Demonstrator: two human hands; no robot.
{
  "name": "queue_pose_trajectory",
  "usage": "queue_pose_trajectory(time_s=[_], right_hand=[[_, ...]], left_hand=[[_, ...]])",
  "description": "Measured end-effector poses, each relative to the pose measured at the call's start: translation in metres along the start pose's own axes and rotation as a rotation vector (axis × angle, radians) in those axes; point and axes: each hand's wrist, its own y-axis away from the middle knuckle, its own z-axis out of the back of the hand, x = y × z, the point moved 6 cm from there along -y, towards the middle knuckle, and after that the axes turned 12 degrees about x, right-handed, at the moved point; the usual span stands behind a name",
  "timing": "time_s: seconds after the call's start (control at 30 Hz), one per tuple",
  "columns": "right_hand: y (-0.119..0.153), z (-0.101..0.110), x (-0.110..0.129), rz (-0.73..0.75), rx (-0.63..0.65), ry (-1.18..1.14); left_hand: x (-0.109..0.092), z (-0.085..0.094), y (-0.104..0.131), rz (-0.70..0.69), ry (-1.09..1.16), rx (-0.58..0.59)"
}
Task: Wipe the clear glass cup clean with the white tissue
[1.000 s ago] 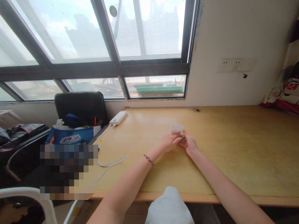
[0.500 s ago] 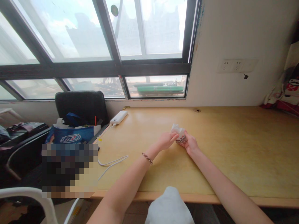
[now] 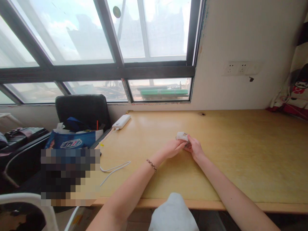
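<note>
Above the desk, my two hands hold one small white item (image 3: pixel 182 136) between them. Its white upper part looks smooth, with a small dark-and-tan mark on top, and a dark, patterned or metallic-looking part shows underneath. Too little is visible to tell what kind of thing it is. My left hand (image 3: pixel 175 148) is closed at its near left side, fingertips partly tucked beneath. On the right side, my right hand (image 3: pixel 194 147) grips it with the thumb by the white part and curled fingers below. A braided bracelet (image 3: pixel 151 165) circles my left wrist.
The yellow wooden desk (image 3: pixel 240 154) stretches under the window. A white power bank (image 3: pixel 121 122) with a white cable (image 3: pixel 115 168) lies at its left. Beside the desk stand a black chair (image 3: pixel 83 110) and a blue bag (image 3: pixel 72 138). Wall sockets (image 3: pixel 237 68) are at right.
The white part was bunched and uneven; now it lies flatter and smoother, with the mark showing on top. My left fingers have shifted down and underneath. My right hand has barely moved.
</note>
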Motion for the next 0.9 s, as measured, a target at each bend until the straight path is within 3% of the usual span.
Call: queue_pose_trajectory(time_s=[0.2, 0.47, 0.57, 0.7, 0.9], right_hand=[[-0.002, 0.003, 0.002, -0.007, -0.013, -0.013], [0.0, -0.005, 0.001, -0.049, 0.062, -0.015], [0.001, -0.008, 0.001, -0.09, 0.072, -0.106], [0.003, -0.01, 0.003, -0.147, 0.057, -0.22], [0.005, -0.013, 0.015, 0.003, 0.106, -0.238]], left_hand=[[0.003, 0.002, 0.0, 0.07, -0.03, 0.043], [0.003, 0.019, 0.007, 0.173, -0.321, -0.085], [-0.001, 0.02, 0.007, 0.092, -0.348, -0.153], [-0.003, 0.018, 0.007, -0.036, -0.197, -0.27], [0.014, 0.015, 0.002, 0.051, 0.219, -0.421]])
